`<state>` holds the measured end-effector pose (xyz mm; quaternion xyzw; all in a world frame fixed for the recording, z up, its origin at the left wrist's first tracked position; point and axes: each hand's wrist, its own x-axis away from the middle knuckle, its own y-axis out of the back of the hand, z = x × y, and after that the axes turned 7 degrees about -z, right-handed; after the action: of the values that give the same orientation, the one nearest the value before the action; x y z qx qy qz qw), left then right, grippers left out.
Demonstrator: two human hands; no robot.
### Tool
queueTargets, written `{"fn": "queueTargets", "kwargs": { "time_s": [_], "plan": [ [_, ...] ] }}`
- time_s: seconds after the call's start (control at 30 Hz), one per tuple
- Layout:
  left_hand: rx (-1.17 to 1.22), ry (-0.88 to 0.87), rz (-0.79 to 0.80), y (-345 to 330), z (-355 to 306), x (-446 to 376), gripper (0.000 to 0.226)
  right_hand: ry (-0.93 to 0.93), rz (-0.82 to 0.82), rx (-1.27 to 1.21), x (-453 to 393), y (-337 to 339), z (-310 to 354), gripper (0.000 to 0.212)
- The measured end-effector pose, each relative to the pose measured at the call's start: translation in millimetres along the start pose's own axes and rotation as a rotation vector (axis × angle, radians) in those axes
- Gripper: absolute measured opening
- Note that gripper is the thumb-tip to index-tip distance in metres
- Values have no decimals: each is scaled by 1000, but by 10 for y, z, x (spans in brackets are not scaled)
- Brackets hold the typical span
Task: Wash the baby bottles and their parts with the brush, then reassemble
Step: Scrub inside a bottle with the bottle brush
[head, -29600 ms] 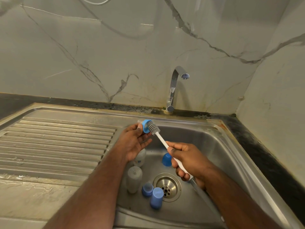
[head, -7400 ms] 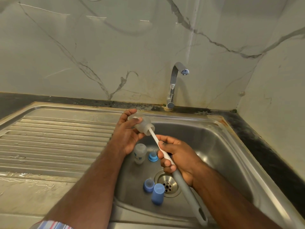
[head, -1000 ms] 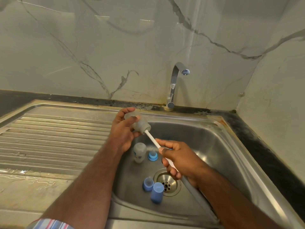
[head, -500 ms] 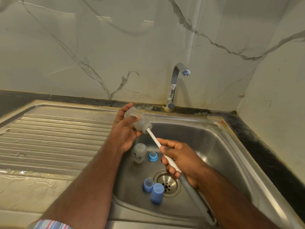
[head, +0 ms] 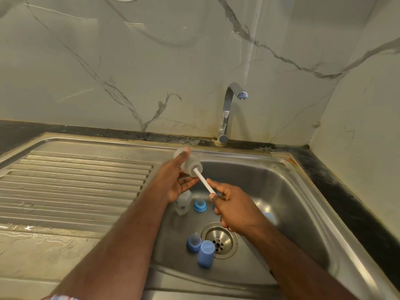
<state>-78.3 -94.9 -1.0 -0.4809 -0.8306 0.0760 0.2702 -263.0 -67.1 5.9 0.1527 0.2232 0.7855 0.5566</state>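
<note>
- Translucent plastic bottle (head: 187,163) is sitting mid-frame in the left hand (head: 173,182), fingers curling round it, mouth tilting toward the brush (head: 204,181) so the bristles are reaching inside.
- Right hand (head: 232,210) is pinching the white handle, likely for scrubbing strokes.
- Second bottle (head: 183,202) and blue caps (head: 205,253) are lying below in the steel sink (head: 303,213), probably awaiting washing.
- Marble wall (head: 129,61) is filling the upper frame.

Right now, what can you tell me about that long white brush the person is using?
The bottle brush has a slim white stem that looks like plastic. Its grey bristled head is pushed inside the mouth of a cloudy, translucent baby bottle, which the left hand holds tilted above the sink. The right hand grips the stem lower down, hiding the rest of the handle. The brush slants up toward the left.
</note>
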Motion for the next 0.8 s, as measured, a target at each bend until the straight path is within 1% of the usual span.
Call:
{"fn": "queueTargets", "kwargs": {
  "time_s": [0.03,0.07,0.13,0.23,0.27,0.3,0.33,0.37,0.5,0.53,0.57,0.6,0.63,0.73,0.77,0.8],
  "plan": [
    [19,-18,-5,-3,5,-8,56,-4,12,-14,11,-18,10,43],
    [56,-26,-2,3,6,-18,55,-33,27,-87,21,-28,26,43],
    [159,-12,37,23,-7,-25,56,-157,68,-355,21,-17,59,40],
    [248,13,86,55,-22,-12,59,-353,210,-763,18,34,117,34],
    [270,15,104,64,-25,0,60,-382,263,-850,21,45,137,33],
    [293,17,122,75,-28,7,62,-384,301,-884,20,49,146,34],
    [314,17,137,87,-30,12,64,-361,319,-853,22,51,149,35],
    [324,13,147,96,-36,9,66,-327,310,-761,17,46,141,37],
    [261,-35,146,130,-25,-21,61,-158,160,-239,-19,24,113,42],
    [253,-44,151,131,-21,-27,61,-134,135,-167,-25,15,105,43],
    [253,-52,162,133,-24,-32,62,-123,111,-144,-24,6,102,43],
    [257,-61,177,134,-28,-36,64,-130,92,-186,-14,-5,102,43],
    [263,-76,193,141,-35,-44,65,-156,84,-285,-2,-13,107,42],
    [296,-113,252,145,-48,-54,69,-247,148,-622,35,21,126,37],
    [286,-124,272,150,-53,-55,66,-251,183,-661,44,39,121,37],
    [268,-132,290,157,-60,-53,62,-230,204,-642,50,53,109,37]
  ]
}}
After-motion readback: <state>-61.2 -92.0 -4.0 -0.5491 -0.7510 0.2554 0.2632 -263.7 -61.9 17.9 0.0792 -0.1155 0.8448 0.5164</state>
